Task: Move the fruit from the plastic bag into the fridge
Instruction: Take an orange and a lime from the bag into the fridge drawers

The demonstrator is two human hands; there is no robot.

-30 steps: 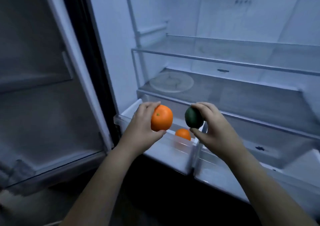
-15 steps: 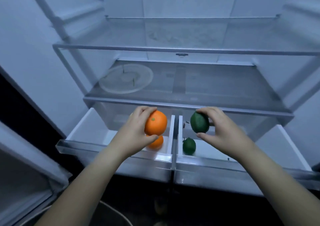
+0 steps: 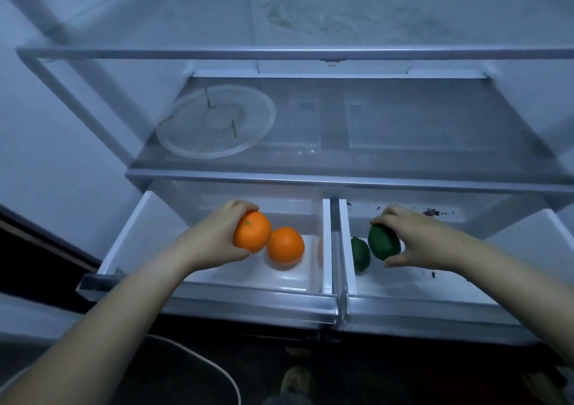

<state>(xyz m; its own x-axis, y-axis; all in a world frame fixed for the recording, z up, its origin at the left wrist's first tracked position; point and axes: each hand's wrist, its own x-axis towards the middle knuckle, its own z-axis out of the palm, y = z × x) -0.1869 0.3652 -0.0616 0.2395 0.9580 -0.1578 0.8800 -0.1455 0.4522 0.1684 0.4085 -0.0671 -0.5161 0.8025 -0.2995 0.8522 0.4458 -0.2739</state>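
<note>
Orange (image 3: 252, 232) looks firm and light, my left hand (image 3: 214, 244) curled round its sides; my right hand (image 3: 427, 240) pinches the smooth, likely slippery lime (image 3: 384, 242).

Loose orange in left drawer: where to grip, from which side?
Probably from above, grip across its middle, front to back: the loose orange is open on top, but the held orange crowds its left and the drawer wall is near its right.

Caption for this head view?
Left hand holds an orange in the left drawer, right hand a green fruit in the right drawer.
</note>
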